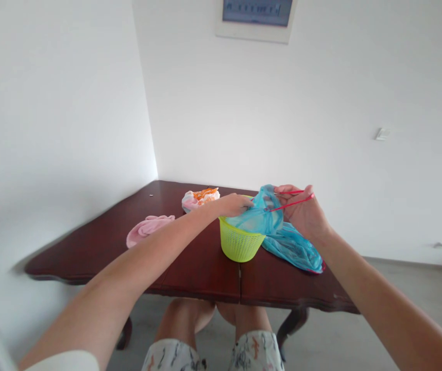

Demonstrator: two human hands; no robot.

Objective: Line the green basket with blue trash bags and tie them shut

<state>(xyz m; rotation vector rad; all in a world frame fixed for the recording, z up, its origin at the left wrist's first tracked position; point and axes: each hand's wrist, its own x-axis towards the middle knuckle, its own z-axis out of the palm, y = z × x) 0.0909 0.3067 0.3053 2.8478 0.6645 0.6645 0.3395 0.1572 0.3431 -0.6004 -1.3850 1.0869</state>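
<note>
A thin, see-through blue drawstring bag (pixel 257 221) sits partly inside the yellow-green plastic basket (pixel 242 245) and spreads over its rim. My left hand (pixel 236 205) is closed on the bag's edge at the left of the opening. At the other side, the fingers of my right hand (pixel 302 208) pinch the red drawstring (pixel 292 202), which stretches from the bag in two lines. More blue plastic (pixel 292 250) lies crumpled on the table just right of the basket; whether it joins the held bag I cannot tell.
The dark red-brown table (pixel 201 273) has wavy edges and a seam down the middle. A folded pink cloth (pixel 147 229) lies to the left. Behind my left forearm rests a white and pink bundle with orange on top (pixel 201 197). White walls (pixel 205 118) stand behind and left.
</note>
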